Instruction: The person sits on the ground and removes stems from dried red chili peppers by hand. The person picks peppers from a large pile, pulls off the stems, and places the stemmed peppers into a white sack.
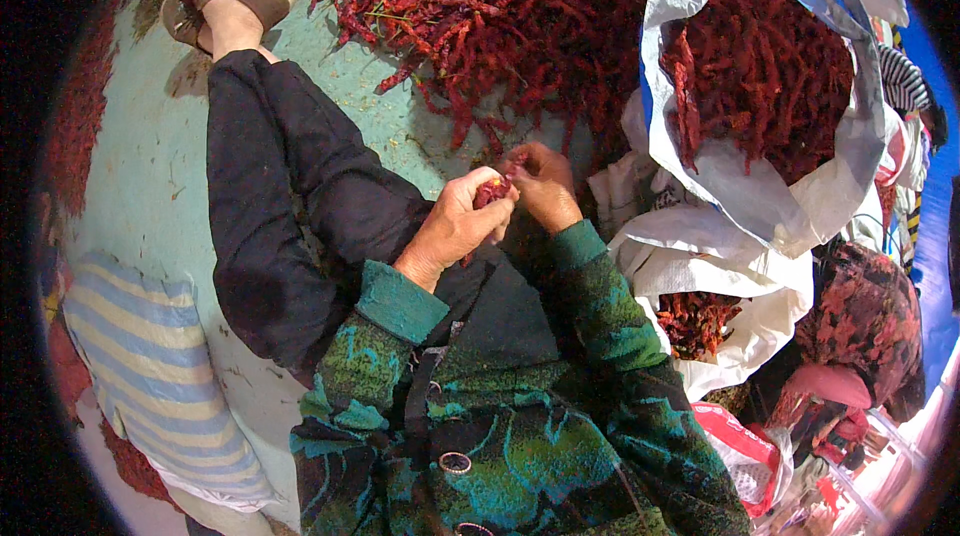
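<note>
My left hand (466, 215) is closed around several dried red chili peppers (491, 192), whose ends show between thumb and fingers above my lap. Touching or nearly touching it, my right hand (541, 179) has its fingers bent at the tips of those peppers. The right fingertips are blurred, and I cannot tell what they pinch. Just beyond both hands lies a large heap of dried red chilies (495, 25), some with pale stems.
To the right stands a white woven sack (757, 209) full of chilies. A smaller white sack (780, 318) with chilies sits below it. A striped cushion or bag (161, 378) lies at left on the pale green floor (142, 183). My legs (262, 183) stretch forward left.
</note>
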A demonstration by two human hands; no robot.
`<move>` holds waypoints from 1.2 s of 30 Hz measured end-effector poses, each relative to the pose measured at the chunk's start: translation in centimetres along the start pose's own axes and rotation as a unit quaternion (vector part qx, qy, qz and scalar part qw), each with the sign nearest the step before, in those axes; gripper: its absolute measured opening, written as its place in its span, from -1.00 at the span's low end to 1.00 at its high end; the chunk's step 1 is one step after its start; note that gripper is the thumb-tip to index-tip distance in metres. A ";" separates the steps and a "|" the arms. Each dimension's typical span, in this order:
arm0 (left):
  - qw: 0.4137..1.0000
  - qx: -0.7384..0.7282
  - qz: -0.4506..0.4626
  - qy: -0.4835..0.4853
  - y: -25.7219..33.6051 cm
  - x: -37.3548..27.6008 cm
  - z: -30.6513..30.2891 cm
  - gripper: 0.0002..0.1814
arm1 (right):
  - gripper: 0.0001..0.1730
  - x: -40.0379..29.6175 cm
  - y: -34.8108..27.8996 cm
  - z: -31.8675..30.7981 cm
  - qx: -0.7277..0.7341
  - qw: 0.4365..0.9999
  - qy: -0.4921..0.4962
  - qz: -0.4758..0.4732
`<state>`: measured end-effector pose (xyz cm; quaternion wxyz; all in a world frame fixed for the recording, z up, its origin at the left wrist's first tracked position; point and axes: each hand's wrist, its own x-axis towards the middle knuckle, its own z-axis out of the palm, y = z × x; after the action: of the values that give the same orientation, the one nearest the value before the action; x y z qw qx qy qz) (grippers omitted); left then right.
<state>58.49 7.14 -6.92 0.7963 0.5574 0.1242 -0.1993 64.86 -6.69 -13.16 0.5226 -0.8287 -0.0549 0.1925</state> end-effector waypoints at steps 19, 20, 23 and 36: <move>0.900 -0.281 0.101 0.318 0.3 0.6 -1.7 -0.81 | -0.71 4.6 -2.3 3.5 -0.050 0.993 0.074 -0.082; 0.901 -0.277 0.093 0.321 0.3 0.7 -1.7 -0.81 | -0.73 4.1 -2.4 2.6 0.006 0.997 0.048 -0.055; 0.925 -0.245 0.059 0.283 0.2 0.9 -1.6 -0.83 | -0.83 2.6 -3.5 0.1 0.135 0.990 -0.043 0.002; 0.942 -0.282 0.012 0.182 0.2 0.6 -1.8 -0.74 | -0.78 -1.6 -4.1 0.0 0.095 0.993 -0.056 0.050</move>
<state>59.16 8.79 -7.60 0.8870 0.3384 0.3113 -0.0421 63.87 -5.36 -9.11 0.5847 -0.7650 -0.0244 0.2689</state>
